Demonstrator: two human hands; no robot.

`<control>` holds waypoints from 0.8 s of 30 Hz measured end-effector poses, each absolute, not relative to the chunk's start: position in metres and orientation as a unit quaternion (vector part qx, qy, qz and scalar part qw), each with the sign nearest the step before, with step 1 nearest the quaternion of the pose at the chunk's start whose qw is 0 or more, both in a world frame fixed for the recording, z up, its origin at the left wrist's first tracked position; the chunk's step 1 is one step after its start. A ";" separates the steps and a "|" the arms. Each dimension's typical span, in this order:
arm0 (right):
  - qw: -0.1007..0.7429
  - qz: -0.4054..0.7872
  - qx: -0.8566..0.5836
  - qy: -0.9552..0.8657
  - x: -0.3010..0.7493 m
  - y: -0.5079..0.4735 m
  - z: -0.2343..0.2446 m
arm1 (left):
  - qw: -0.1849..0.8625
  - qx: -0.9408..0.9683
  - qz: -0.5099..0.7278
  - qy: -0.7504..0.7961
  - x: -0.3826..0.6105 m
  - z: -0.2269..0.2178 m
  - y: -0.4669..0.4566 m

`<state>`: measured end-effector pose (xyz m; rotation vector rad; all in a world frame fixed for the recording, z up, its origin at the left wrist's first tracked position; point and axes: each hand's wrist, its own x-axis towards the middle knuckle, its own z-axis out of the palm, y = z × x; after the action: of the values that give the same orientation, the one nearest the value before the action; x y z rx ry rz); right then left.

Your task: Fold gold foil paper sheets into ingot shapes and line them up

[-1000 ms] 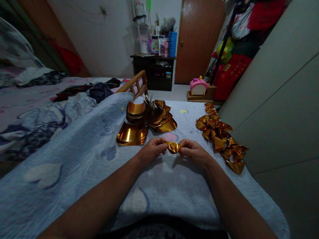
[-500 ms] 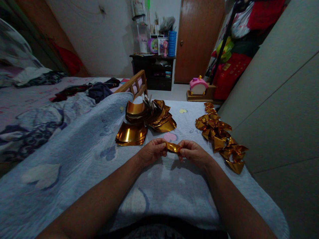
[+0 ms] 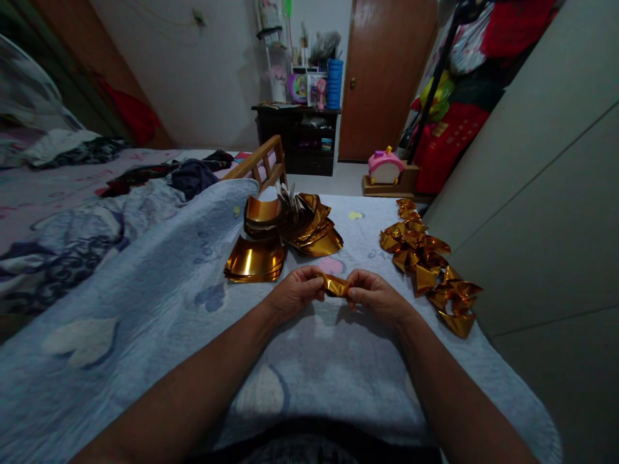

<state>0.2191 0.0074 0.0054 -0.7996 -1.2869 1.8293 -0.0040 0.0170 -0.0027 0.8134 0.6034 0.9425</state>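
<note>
Gold foil piece (image 3: 334, 285), folded, held up over the blue blanket (image 3: 333, 367), between its far and near edges; my left hand (image 3: 297, 293) pinches one end, my right hand (image 3: 373, 293) the other; gold sheets (image 3: 290, 233) piled and fanned nearer the far edge; folded gold pieces (image 3: 425, 263) strung down the right edge from the far right corner.

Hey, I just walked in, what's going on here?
A person is holding a small gold foil piece between both hands, the left hand pinching one end and the right hand the other. It is held just over a blue blanket. Beyond the left hand, gold sheets lie in loose stacks. Off to the right, a heap of folded gold pieces runs along the blanket's edge.
</note>
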 end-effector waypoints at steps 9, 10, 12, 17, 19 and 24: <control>0.361 0.718 -0.312 -0.506 0.221 0.006 0.007 | 0.772 0.383 0.422 0.283 -0.004 0.002 0.015; 0.362 0.718 -0.312 -0.507 0.221 0.006 0.007 | 0.772 0.385 0.420 0.282 -0.003 0.002 0.015; 0.361 0.718 -0.309 -0.509 0.221 0.006 0.007 | 0.772 0.388 0.418 0.281 -0.003 0.001 0.015; 0.364 0.714 -0.310 -0.512 0.220 0.007 0.006 | 0.767 0.392 0.421 0.284 -0.004 0.000 0.015; 0.367 0.712 -0.309 -0.512 0.220 0.007 0.005 | 0.766 0.393 0.420 0.286 -0.004 0.000 0.015; 0.374 0.713 -0.313 -0.504 0.221 0.007 0.006 | 0.767 0.385 0.423 0.290 -0.005 0.000 0.015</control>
<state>0.2206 0.0071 0.0062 -0.8005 -1.2911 1.8262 -0.0046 0.0152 0.0004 0.8352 0.6305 0.9181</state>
